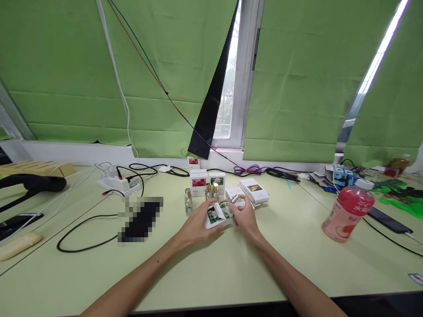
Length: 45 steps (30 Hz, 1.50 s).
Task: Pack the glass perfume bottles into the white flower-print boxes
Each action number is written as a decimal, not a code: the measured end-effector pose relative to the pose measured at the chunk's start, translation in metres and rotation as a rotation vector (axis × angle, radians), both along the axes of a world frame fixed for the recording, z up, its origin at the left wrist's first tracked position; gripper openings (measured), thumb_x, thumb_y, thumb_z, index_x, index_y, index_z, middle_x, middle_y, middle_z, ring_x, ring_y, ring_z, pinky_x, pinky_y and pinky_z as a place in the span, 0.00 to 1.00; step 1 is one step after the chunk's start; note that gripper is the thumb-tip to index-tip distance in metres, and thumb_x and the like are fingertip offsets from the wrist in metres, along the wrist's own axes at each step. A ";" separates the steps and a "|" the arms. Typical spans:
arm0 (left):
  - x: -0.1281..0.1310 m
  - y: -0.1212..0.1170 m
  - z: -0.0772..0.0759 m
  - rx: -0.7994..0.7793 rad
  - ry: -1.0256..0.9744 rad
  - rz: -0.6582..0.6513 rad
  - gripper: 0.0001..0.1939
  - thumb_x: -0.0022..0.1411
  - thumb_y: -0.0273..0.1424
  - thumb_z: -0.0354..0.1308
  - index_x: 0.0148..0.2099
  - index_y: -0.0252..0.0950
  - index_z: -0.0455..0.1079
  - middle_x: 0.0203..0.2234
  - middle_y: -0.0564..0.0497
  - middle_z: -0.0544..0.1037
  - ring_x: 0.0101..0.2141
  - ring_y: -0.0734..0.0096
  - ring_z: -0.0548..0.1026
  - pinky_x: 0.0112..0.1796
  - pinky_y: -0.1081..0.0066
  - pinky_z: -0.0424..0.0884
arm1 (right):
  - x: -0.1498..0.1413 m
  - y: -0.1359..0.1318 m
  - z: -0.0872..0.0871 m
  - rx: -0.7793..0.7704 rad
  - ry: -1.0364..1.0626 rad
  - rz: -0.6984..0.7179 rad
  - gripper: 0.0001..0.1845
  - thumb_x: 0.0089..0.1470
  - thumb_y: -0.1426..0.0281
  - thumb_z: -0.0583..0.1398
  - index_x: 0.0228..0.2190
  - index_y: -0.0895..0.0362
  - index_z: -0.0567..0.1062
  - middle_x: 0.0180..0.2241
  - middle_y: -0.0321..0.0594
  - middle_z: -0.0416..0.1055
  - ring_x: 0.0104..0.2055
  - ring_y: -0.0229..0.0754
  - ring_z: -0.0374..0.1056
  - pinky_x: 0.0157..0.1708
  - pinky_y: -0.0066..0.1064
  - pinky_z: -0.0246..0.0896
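Note:
My left hand (198, 221) is closed around a small white box (215, 215) with a white-flower picture on it. My right hand (246, 216) grips a small perfume bottle (235, 199) with a silvery cap, tilted at the box's right end. Whether the bottle is partly inside the box cannot be made out, as my fingers cover it. Just beyond my left hand stand two gold-capped bottles (212, 191) and, to their left, another clear bottle (188, 201). Upright white boxes (198, 184) with flower pictures stand behind them. More white boxes (254, 192) lie flat beyond my right hand.
A pink drink bottle (348, 211) stands to the right, near a dark phone (390, 220). On the left are a power strip (119, 184) with cables and a blurred-out dark object (141, 220). Coiled black cable (282, 175) lies along the back edge by the green blinds (297, 79).

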<state>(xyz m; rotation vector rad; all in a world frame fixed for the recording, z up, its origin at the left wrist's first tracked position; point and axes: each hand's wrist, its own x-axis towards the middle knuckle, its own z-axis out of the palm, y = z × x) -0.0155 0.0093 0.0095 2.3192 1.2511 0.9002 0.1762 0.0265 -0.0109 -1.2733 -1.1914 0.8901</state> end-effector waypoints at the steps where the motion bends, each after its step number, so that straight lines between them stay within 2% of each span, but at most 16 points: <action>1: 0.000 0.000 0.000 -0.005 0.000 0.000 0.37 0.53 0.42 0.66 0.63 0.42 0.57 0.56 0.45 0.71 0.55 0.50 0.71 0.52 0.56 0.69 | 0.000 0.000 0.000 -0.001 0.009 0.003 0.30 0.50 0.58 0.61 0.51 0.58 0.62 0.14 0.27 0.66 0.12 0.38 0.57 0.13 0.27 0.49; 7: 0.003 -0.003 0.003 -0.030 -0.019 0.021 0.36 0.54 0.44 0.64 0.62 0.42 0.58 0.55 0.45 0.72 0.54 0.50 0.71 0.51 0.56 0.69 | -0.002 -0.002 0.002 -0.016 0.042 0.020 0.28 0.48 0.58 0.63 0.48 0.56 0.63 0.14 0.25 0.64 0.12 0.36 0.55 0.13 0.25 0.48; 12: 0.006 -0.004 0.005 -0.029 -0.060 0.036 0.32 0.53 0.41 0.64 0.58 0.42 0.60 0.50 0.47 0.75 0.48 0.54 0.74 0.45 0.60 0.71 | -0.003 -0.001 0.001 -0.023 0.050 0.034 0.27 0.48 0.58 0.63 0.46 0.54 0.62 0.14 0.25 0.65 0.12 0.36 0.55 0.14 0.25 0.47; 17: 0.005 -0.003 0.003 -0.020 -0.076 0.039 0.30 0.52 0.38 0.65 0.56 0.42 0.61 0.48 0.48 0.75 0.47 0.55 0.74 0.45 0.62 0.70 | -0.001 0.001 -0.002 -0.013 0.049 0.034 0.28 0.46 0.57 0.65 0.45 0.54 0.63 0.14 0.24 0.64 0.13 0.37 0.57 0.15 0.25 0.47; 25: 0.005 -0.004 0.003 -0.022 -0.076 0.060 0.27 0.53 0.40 0.64 0.53 0.42 0.61 0.44 0.49 0.76 0.43 0.57 0.74 0.42 0.63 0.70 | 0.000 0.001 -0.004 -0.010 0.022 0.074 0.25 0.49 0.58 0.64 0.44 0.53 0.61 0.14 0.24 0.65 0.14 0.36 0.57 0.16 0.24 0.49; 39: 0.006 -0.005 0.002 -0.002 -0.139 0.072 0.29 0.52 0.41 0.65 0.54 0.41 0.60 0.46 0.47 0.76 0.47 0.55 0.74 0.45 0.61 0.71 | -0.003 -0.003 0.001 -0.027 0.058 0.088 0.26 0.47 0.58 0.65 0.41 0.52 0.58 0.16 0.24 0.66 0.14 0.35 0.58 0.14 0.23 0.50; 45: 0.008 -0.005 0.002 -0.007 -0.140 0.073 0.30 0.52 0.42 0.66 0.53 0.41 0.59 0.46 0.47 0.76 0.47 0.56 0.74 0.45 0.60 0.71 | -0.004 0.000 -0.003 -0.043 0.107 0.050 0.24 0.50 0.54 0.63 0.39 0.51 0.58 0.15 0.25 0.65 0.13 0.36 0.56 0.12 0.24 0.48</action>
